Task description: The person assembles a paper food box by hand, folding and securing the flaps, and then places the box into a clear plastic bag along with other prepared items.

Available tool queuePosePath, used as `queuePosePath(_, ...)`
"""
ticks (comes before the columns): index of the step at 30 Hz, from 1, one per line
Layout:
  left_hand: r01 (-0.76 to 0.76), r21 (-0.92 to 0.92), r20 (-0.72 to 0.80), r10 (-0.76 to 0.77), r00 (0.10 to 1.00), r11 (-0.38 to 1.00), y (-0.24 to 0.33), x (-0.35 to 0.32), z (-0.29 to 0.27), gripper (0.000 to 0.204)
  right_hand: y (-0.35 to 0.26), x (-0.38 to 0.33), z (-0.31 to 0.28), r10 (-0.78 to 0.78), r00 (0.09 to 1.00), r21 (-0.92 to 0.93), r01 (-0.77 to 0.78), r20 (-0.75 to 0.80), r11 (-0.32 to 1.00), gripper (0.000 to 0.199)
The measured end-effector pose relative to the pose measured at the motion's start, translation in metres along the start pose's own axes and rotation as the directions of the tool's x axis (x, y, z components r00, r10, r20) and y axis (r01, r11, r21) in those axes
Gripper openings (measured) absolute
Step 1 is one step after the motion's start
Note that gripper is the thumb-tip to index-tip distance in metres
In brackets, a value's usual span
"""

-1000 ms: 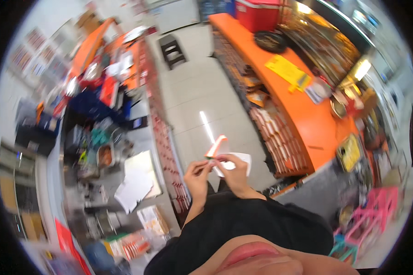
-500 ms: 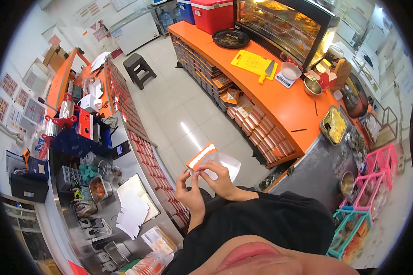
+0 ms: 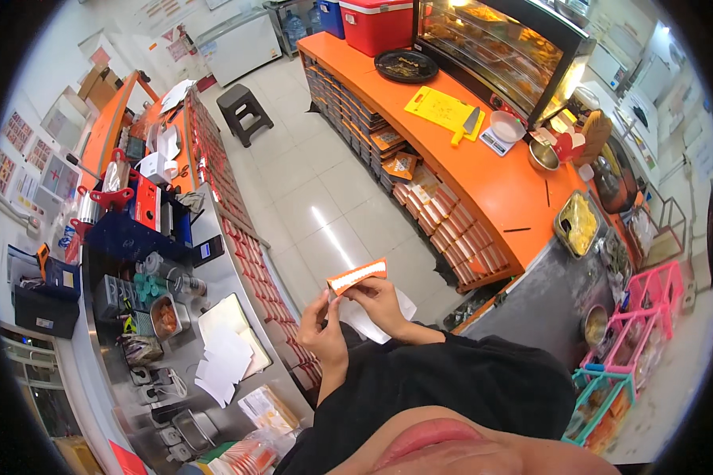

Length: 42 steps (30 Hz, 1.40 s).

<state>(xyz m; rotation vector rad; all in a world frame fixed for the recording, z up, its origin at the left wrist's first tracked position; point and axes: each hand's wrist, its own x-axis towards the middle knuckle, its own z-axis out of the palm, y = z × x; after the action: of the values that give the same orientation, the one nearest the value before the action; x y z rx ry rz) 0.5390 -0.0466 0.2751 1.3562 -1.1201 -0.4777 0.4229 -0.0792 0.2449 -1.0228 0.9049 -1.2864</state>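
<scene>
Low in the middle of the view, my two hands hold a partly folded orange and white cardboard food box (image 3: 358,276) over the floor. My left hand (image 3: 322,328) pinches its left end between thumb and fingertips. Bent around the near edge, the fingers of my right hand (image 3: 382,307) grip it farther right. A narrow orange rim with a white scalloped strip faces up. Below the right wrist hangs a wide white panel (image 3: 364,323), partly covered by that hand; it appears to belong to the same box.
To the left, a steel counter holds an open notebook (image 3: 255,354), white paper pieces (image 3: 223,362) and a phone (image 3: 207,251). On the right, an orange counter (image 3: 483,190) carries a yellow cutting board (image 3: 442,109) with a knife. A black stool (image 3: 244,111) stands in the aisle.
The box has turned, its scalloped strip lying flatter and a little more to the right. The white panel has swung lower beneath my right hand. Both hands keep their grip.
</scene>
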Motion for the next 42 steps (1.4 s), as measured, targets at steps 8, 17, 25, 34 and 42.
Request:
queuePosePath(8, -0.062, 0.012, -0.043, 0.063, 0.997, 0.998, -0.007, -0.005, 0.004, 0.021, 0.006, -0.005, 0.012, -0.135, 0.991, 0.038, 0.135, -0.005, 0.99, 0.02)
queuePosePath(17, -0.351, 0.276, 0.015, 0.362, 0.932, 0.895, -0.002, -0.008, 0.004, 0.029, 0.013, -0.011, 0.023, -0.093, 0.992, 0.055, 0.098, -0.091, 0.994, 0.023)
queuePosePath(25, -0.404, 0.459, -0.076, 0.488, 0.87, 0.791, -0.016, 0.0, 0.0, 0.025, 0.009, -0.011, 0.026, -0.107, 0.992, -0.096, 0.113, 0.063, 0.989, 0.018)
queuePosePath(34, -0.005, 0.083, -0.41, 0.039, 0.911, 0.997, -0.022, 0.025, -0.03, 0.013, -0.082, 0.011, 0.008, -0.527, 0.761, -0.549, 0.643, 0.379, 0.534, 0.054)
queuePosePath(42, 0.168, -0.548, 0.038, -0.177, 0.984, 0.82, -0.013, 0.014, -0.036, 0.02, -0.05, 0.027, 0.01, -0.371, 0.909, -0.15, 0.401, 0.192, 0.904, 0.019)
